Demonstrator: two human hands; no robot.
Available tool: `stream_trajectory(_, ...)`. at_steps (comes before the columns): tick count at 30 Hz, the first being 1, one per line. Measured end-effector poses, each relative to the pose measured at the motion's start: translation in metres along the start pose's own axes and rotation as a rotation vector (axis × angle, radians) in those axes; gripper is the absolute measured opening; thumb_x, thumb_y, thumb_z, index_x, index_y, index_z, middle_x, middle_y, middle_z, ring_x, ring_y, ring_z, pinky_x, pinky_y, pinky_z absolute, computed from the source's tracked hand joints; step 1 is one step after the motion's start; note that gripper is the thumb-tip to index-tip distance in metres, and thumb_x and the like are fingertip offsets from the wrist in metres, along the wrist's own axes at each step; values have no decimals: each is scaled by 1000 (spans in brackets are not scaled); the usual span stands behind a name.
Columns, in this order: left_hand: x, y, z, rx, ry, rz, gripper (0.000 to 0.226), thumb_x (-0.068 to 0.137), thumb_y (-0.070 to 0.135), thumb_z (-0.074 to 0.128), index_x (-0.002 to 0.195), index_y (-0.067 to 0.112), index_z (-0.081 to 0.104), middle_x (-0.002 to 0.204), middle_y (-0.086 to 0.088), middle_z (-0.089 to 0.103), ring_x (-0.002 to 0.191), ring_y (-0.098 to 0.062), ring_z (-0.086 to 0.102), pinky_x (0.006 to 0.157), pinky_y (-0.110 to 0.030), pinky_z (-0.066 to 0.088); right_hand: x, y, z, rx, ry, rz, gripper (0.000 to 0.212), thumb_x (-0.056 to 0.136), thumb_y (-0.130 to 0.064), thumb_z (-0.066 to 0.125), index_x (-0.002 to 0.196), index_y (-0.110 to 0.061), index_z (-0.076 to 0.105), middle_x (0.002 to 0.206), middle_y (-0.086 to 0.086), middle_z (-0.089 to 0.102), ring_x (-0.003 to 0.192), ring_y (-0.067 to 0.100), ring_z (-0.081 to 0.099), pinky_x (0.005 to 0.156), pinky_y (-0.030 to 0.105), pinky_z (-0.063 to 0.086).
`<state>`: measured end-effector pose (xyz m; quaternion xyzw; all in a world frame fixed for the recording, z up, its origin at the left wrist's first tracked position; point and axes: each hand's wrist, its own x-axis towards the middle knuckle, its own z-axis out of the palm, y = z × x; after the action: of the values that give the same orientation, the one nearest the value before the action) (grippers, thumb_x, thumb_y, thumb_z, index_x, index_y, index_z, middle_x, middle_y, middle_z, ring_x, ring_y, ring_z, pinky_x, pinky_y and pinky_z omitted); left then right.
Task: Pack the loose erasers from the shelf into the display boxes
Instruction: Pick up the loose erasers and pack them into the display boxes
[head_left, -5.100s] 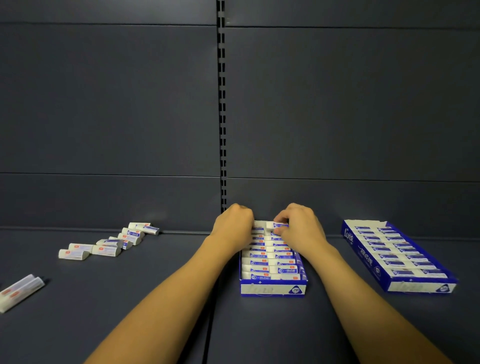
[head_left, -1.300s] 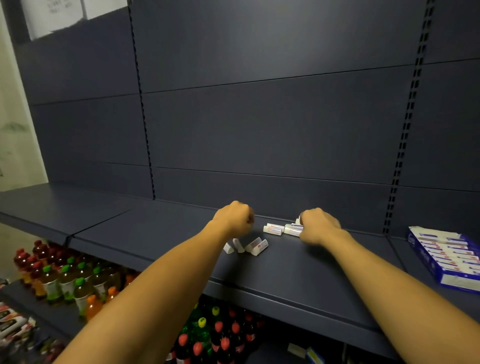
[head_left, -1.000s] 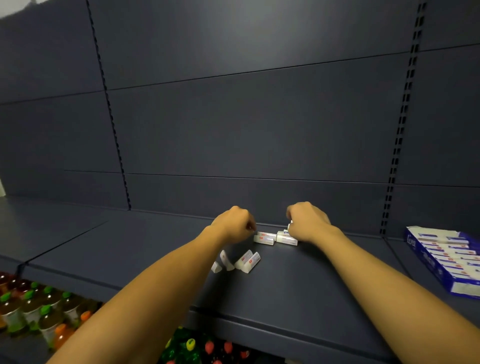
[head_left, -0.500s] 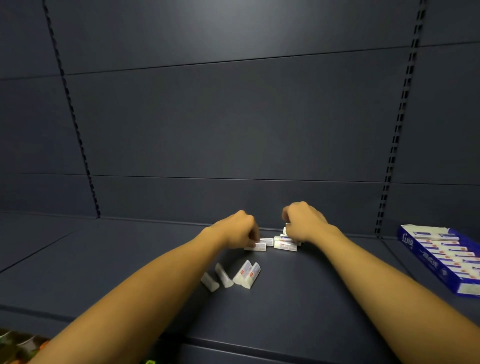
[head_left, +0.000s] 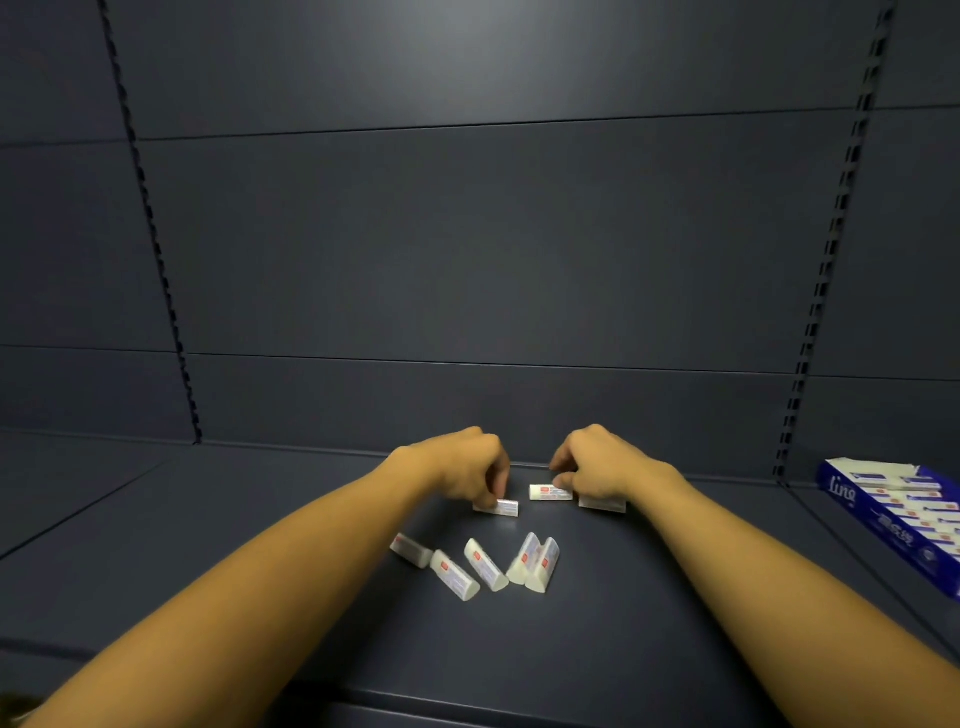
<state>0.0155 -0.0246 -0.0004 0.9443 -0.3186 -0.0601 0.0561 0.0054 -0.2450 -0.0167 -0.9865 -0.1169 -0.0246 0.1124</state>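
— What were the fingers doing?
— The left hand (head_left: 467, 467) pinched an eraser (head_left: 500, 507); the right hand (head_left: 597, 462) curled onto another eraser (head_left: 549, 492).
— And further out?
— Five loose erasers (head_left: 485, 565) lay nearer on the shelf (head_left: 623, 613); the display box (head_left: 904, 519) sat far right

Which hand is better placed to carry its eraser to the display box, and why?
The right hand: it already grips an eraser, and the blue display box lies on its side, at the shelf's right edge.

Retail shop — dark slotted gondola shelving (head_left: 810, 332), blue display box (head_left: 893, 519) of erasers, bare shelf (head_left: 208, 519)
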Motion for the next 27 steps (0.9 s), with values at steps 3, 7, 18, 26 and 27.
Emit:
stream_trajectory(3,1,-2,-2,0,13,24,13,82,18,79,93,21,72,87,7,69,85,-13,65,76,-25,54,2,-4,-2,2,-27,-13,16,84,-27,72,99,-26,78,100,-7,72,91,14,67,85,39,58)
stream_trajectory(7,3,-11,-6,33,121,43,32,82,21,80,112,18,71,96,5,69,87,-12,63,74,-20,47,3,-7,-4,2,-41,-23,5,81,-23,76,85,-23,79,82,-10,72,81,11,68,81,38,59)
stream_trajectory(18,-3,-31,-9,160,348,54,24,86,23,69,109,27,72,99,9,62,100,-10,45,81,-33,50,-3,-10,-10,19,-118,-50,13,74,-17,83,83,-20,75,77,-5,73,75,7,67,74,28,56)
stream_trajectory(26,-4,-39,-4,139,364,47,23,85,24,69,108,28,71,98,10,58,100,-10,47,77,-28,46,-2,-9,-3,-2,-80,-35,24,71,-20,87,89,-20,73,81,-6,69,77,12,66,73,30,56)
stream_trajectory(27,-4,-40,-4,131,368,47,23,85,24,69,108,28,71,99,9,59,100,-10,48,78,-29,47,-2,-9,-3,-11,-67,-40,23,71,-21,87,89,-20,74,80,-7,68,76,11,65,72,29,56)
